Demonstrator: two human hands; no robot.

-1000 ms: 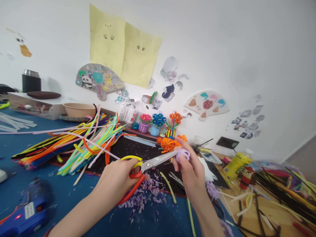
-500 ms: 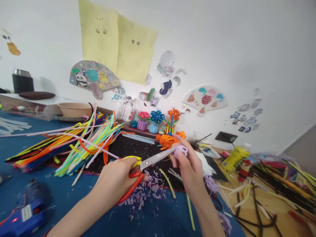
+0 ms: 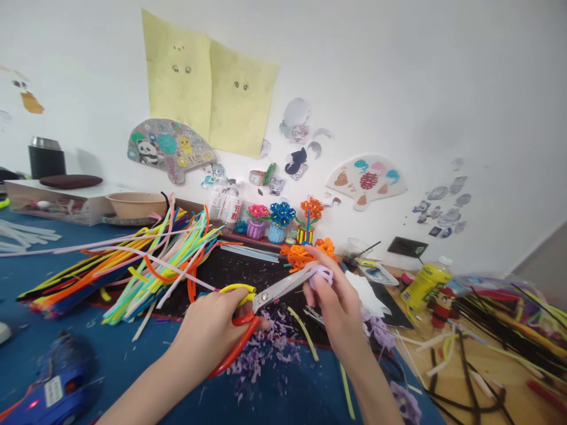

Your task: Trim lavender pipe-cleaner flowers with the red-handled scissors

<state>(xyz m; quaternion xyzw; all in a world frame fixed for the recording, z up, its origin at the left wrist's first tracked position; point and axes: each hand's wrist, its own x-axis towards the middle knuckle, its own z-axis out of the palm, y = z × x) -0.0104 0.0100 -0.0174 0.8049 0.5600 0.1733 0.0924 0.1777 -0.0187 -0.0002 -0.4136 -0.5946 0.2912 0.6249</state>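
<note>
Fingers [image 3: 310, 295] on a lilac pipe-cleaner curl [image 3: 322, 275]

The scissors [image 3: 277, 293] have steel blades, yellow and red loops. The pipe-cleaner coil [image 3: 321, 276] is lilac.

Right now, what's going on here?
A person holds orange-and-yellow-handled scissors in the left hand, the blades at a lilac pipe-cleaner piece gripped in the right hand. Lilac clippings lie scattered below, near a heap of multicoloured pipe cleaners.
</note>
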